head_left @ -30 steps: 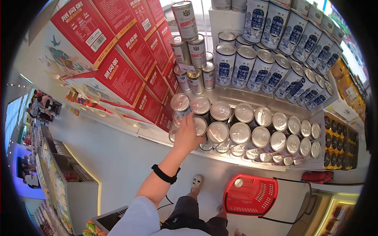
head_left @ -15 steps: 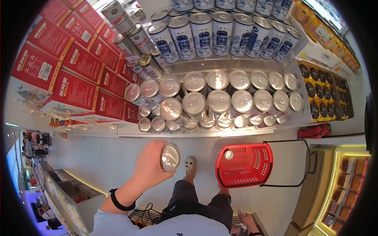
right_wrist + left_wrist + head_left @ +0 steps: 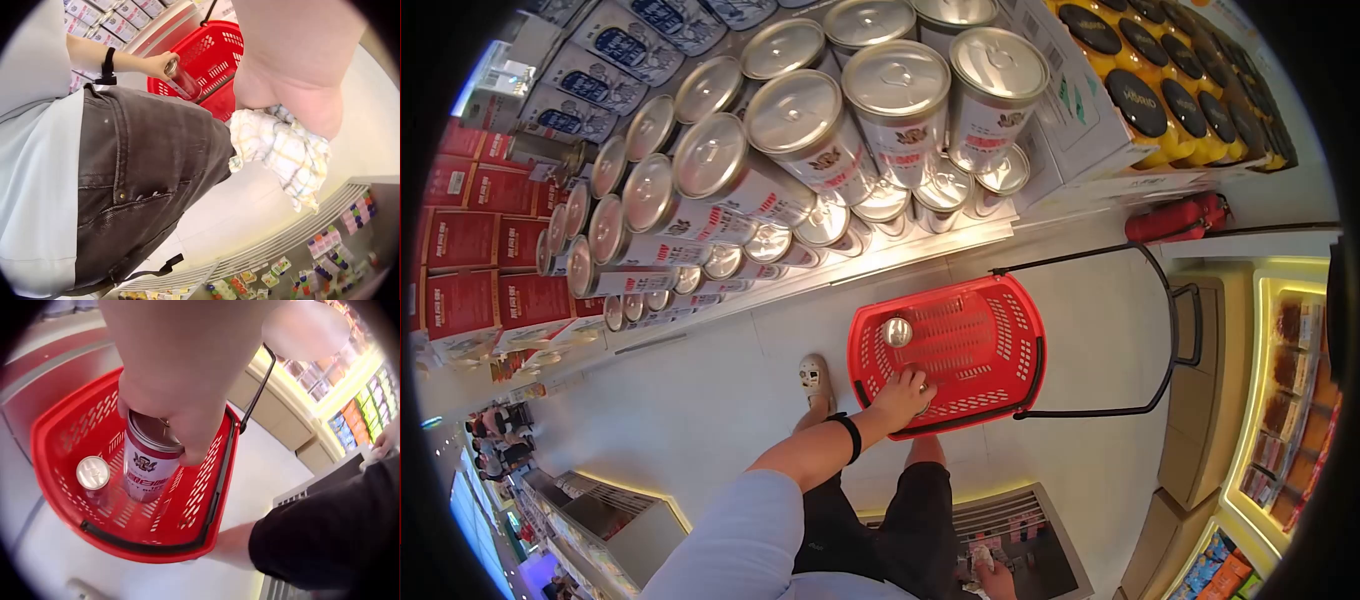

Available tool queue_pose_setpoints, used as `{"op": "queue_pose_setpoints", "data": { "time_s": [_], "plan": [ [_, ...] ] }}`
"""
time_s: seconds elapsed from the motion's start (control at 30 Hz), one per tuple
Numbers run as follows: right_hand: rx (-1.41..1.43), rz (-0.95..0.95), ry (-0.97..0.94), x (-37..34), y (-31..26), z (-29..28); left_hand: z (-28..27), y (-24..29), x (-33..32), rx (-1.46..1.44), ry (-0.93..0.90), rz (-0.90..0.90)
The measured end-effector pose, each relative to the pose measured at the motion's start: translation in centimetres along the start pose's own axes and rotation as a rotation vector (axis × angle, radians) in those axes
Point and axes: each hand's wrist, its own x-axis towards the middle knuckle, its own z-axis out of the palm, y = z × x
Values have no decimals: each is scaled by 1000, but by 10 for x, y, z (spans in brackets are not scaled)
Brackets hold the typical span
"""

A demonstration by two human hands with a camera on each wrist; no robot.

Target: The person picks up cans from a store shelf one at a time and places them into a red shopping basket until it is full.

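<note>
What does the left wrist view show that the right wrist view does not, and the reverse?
Only the left wrist view shows a second can in the red basket and the lit shelves. Only the right wrist view shows the black wristband and the checks on the cloth. Both show the left hand and its gripped can, the red basket, the right hand and the dark shorts.

A can point(image 3: 897, 332) stands inside the basket point(image 3: 960, 315) (stacked cans point(image 3: 897, 85) beyond it).

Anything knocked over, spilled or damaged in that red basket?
Nothing stands out. One can stands upright in the basket, the left hand grips a second can, and no spill or dent shows.
</note>
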Motion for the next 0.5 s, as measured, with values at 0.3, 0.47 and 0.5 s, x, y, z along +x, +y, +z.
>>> {"op": "queue_pose_setpoints", "data": {
  "time_s": [0.3, 0.47, 0.5],
  "plan": [
    [63, 67, 1, 8, 75, 43, 203, -32, 82, 521, -293, 68],
    [-5, 86, -130, 16, 74, 57, 239, -57, 91, 726, -416, 207],
    [-32, 76, -117, 17, 68, 59, 244, -61, 93, 760, -435, 234]
  ]
}}
